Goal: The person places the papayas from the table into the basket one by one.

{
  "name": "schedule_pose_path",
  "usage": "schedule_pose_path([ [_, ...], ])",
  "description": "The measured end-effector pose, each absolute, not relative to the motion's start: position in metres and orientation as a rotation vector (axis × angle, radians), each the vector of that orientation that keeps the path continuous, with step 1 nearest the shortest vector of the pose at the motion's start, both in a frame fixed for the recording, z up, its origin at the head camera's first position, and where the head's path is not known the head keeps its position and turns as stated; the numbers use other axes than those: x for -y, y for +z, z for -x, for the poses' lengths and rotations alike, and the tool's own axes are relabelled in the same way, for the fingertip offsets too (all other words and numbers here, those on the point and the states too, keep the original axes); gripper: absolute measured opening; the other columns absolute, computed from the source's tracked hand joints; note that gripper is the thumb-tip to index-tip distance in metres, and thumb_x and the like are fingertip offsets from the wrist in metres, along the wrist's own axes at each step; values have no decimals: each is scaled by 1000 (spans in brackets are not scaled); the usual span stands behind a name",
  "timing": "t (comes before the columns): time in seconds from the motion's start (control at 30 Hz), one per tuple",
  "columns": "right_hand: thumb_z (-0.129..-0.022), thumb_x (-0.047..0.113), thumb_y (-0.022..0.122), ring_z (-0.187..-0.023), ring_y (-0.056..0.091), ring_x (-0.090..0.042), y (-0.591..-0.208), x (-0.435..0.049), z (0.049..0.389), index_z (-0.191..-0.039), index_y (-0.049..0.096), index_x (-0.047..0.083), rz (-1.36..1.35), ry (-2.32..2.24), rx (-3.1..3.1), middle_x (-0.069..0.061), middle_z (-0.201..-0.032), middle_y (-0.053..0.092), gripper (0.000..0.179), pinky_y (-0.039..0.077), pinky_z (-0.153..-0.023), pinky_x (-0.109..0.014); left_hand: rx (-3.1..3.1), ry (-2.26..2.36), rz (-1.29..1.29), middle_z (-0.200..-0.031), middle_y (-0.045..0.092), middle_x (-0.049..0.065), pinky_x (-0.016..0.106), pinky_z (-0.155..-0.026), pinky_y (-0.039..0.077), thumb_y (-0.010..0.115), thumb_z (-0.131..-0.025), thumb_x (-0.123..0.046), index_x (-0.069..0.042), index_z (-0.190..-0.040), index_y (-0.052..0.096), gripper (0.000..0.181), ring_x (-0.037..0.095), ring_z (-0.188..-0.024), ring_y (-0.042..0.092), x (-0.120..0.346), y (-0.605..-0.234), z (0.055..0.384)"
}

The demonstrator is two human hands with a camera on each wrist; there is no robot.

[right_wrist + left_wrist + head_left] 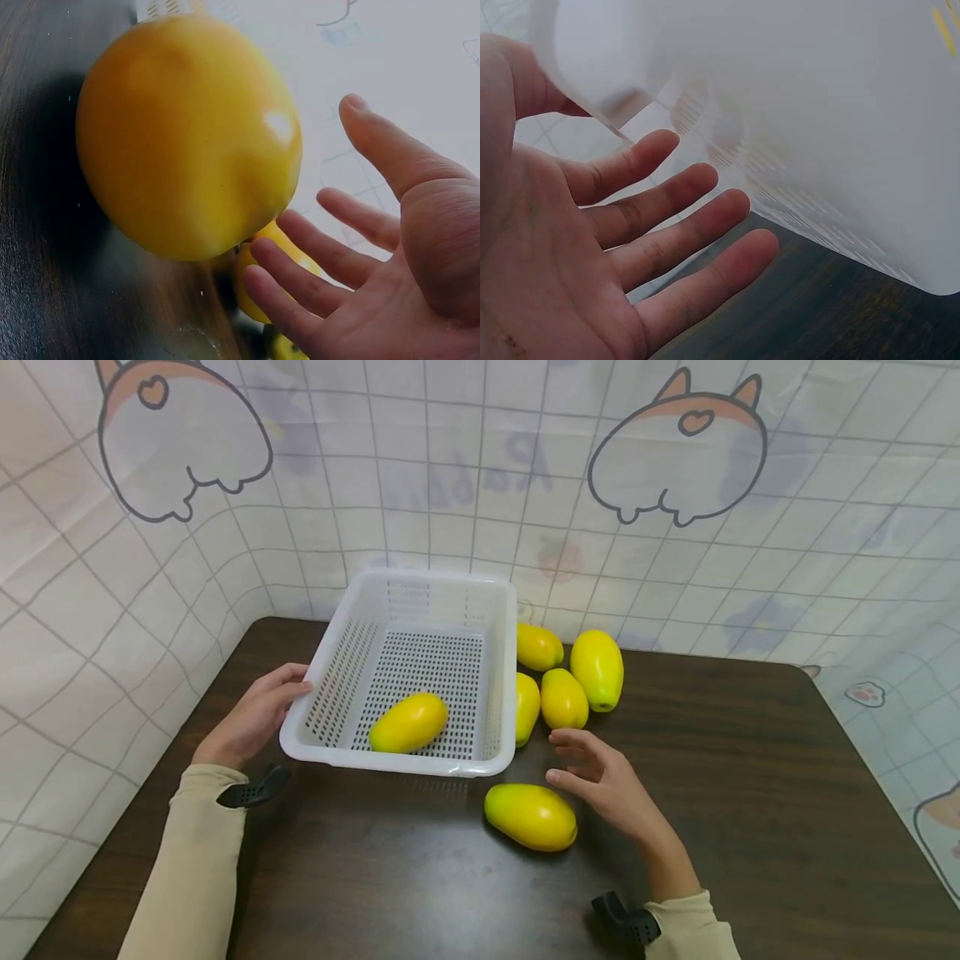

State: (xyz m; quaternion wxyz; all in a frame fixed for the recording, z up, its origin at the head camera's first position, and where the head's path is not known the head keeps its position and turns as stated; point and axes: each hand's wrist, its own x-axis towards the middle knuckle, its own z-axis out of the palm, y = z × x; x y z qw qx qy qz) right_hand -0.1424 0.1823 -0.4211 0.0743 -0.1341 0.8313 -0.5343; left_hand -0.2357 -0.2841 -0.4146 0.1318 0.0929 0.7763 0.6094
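Note:
A white plastic basket [416, 764] with slotted walls stands on the table, with one yellow papaya [409, 723] in it. My left hand [258, 710] holds the basket's left rim; in the left wrist view the thumb passes behind the rim and the fingers [705, 217] stretch spread along the outer wall. Another papaya [531, 817], yellow with a greenish end, lies in front of the basket's right corner. Right beside it hovers my right hand [607, 785], fingers apart and nothing in them. The right wrist view shows that papaya [187, 142] large, clear of the fingers.
Several more papayas [596, 668] lie to the right of the basket, two partly hidden by its wall. The dark wooden table [750, 793] runs on to the right. A white gridded cloth [465, 460] with cartoon prints hangs behind the table.

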Motion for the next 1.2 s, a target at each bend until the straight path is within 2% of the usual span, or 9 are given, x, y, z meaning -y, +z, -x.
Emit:
schedule_pose_path([
  [0.23,-91,23,67,-126,52,-36,-423,-182,141,-137,48,17,475,-1556,-2463,-16,-140,52,50,43,-103,-55,-2234,1782,-283,-117,56,-5,29,-83,55,43,-102,-35,-14,-133,42,37,9,-98,65,286,-416,235],
  [0.6,-90,27,68,-126,52,-36,-428,-183,138,-138,47,9,507,-1479,-2398,-16,-141,51,56,44,-103,-54,-2275,1750,-274,-120,52,-6,28,-85,54,44,-102,-38,-16,-135,40,39,8,-101,64,287,-418,233],
  [0.87,-88,27,70,-125,53,-35,-432,-185,133,-139,46,10,521,-1451,-2378,-15,-140,51,58,45,-101,-53,-2259,1747,-275,-121,50,-5,28,-85,53,44,-102,-36,-19,-133,41,35,8,-101,62,286,-418,236],
  [1.2,-87,27,72,-128,50,-35,-437,-188,127,-140,45,10,520,-1444,-2344,-14,-142,51,62,42,-103,-55,-2258,1752,-275,-119,52,-5,29,-84,54,44,-102,-36,-17,-134,41,37,8,-99,63,285,-418,236],
])
